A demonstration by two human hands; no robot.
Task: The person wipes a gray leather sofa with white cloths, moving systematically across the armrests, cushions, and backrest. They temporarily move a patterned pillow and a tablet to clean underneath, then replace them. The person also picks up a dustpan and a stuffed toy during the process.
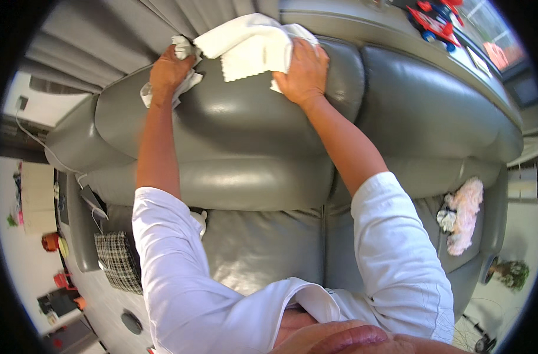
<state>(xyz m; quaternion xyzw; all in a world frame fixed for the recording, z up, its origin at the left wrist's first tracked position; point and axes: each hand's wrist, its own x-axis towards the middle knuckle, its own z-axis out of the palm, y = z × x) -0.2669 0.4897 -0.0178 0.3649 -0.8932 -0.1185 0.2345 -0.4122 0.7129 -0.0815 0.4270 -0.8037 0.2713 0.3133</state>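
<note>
My left hand (166,73) is closed around a bunched white cloth (183,48), by the top of the grey leather sofa backrest (251,115). Loose folds of this cloth hang out below my fist. My right hand (308,71) grips the right end of a wider white cloth (255,42) with a scalloped edge, and my fingertips are partly lost in its folds. That cloth drapes over the top of the backrest between my hands. Whether the two cloths are one piece, I cannot tell.
Grey curtains (105,35) hang behind the sofa at left. A red and blue toy vehicle (437,22) stands on the sill (339,20). Pink fluffy item (466,217) lies on the right seat. At left are a checked fabric item (116,261) and a white cable (43,144).
</note>
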